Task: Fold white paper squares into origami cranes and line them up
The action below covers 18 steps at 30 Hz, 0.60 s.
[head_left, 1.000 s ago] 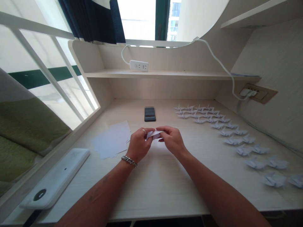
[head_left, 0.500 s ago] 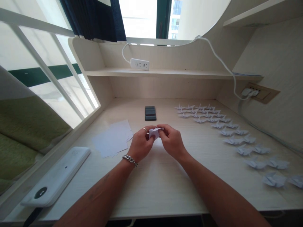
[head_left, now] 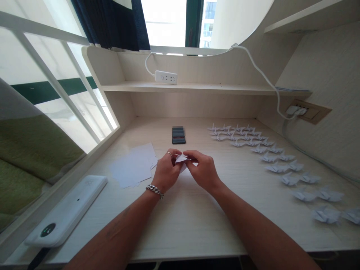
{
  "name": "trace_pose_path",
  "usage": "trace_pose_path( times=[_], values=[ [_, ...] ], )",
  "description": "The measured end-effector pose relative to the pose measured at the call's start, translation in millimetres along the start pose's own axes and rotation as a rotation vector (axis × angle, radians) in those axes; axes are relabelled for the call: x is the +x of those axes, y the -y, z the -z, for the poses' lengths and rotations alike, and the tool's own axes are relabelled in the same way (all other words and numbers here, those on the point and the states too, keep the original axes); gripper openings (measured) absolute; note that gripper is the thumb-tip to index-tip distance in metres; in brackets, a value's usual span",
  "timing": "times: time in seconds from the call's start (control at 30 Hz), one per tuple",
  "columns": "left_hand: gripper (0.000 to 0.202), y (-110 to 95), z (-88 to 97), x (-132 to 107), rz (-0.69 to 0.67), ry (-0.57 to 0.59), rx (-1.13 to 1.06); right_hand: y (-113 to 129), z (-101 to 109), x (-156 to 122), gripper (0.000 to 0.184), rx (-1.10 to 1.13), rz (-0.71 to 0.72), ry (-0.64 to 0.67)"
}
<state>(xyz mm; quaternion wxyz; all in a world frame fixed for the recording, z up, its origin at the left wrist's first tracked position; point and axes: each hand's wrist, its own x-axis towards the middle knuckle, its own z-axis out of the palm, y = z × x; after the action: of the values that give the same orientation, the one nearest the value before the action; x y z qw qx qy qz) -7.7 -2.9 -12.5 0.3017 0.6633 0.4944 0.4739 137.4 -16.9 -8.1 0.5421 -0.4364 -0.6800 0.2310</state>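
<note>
A small piece of folded white paper point(head_left: 182, 159) is pinched between both hands above the middle of the desk. My left hand point(head_left: 168, 170), wearing a ring and a chain bracelet, grips its left side. Thumb and fingers of my right hand point(head_left: 204, 168) close on the right side. Part of the paper is covered by my fingers, so its full shape is hidden. Loose white paper sheets point(head_left: 132, 167) lie left of my hands. Several folded paper cranes point(head_left: 277, 167) stand in rows on the right.
A dark phone-like object point(head_left: 178, 135) lies beyond my hands. At the left edge rests a long white device point(head_left: 69, 210) with a round dark display. A power strip point(head_left: 165, 77) sits on the back shelf point(head_left: 197, 88); a white cable runs to the wall socket point(head_left: 311, 111).
The folded paper has been turned in my fingers, showing a pointed top and a flap below. My right fingers have shifted slightly along it; the things on the desk stay put.
</note>
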Motion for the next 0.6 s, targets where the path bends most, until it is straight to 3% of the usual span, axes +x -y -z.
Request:
trace_pose_path(
  times=[0.23, 0.4, 0.6],
  values=[
    [0.030, -5, 2.6, 6, 0.128, -0.042, -0.356, -1, 2, 6, 0.031, 0.371, -0.193, 0.071],
    [0.031, -11, 3.3, 5, 0.157, -0.047, -0.355, -3, 2, 10, 0.026, 0.494, -0.278, 0.074],
    [0.031, -11, 3.3, 3, 0.136, 0.001, -0.360, 0, 3, 11, 0.028, 0.488, -0.359, 0.095]
  ],
)
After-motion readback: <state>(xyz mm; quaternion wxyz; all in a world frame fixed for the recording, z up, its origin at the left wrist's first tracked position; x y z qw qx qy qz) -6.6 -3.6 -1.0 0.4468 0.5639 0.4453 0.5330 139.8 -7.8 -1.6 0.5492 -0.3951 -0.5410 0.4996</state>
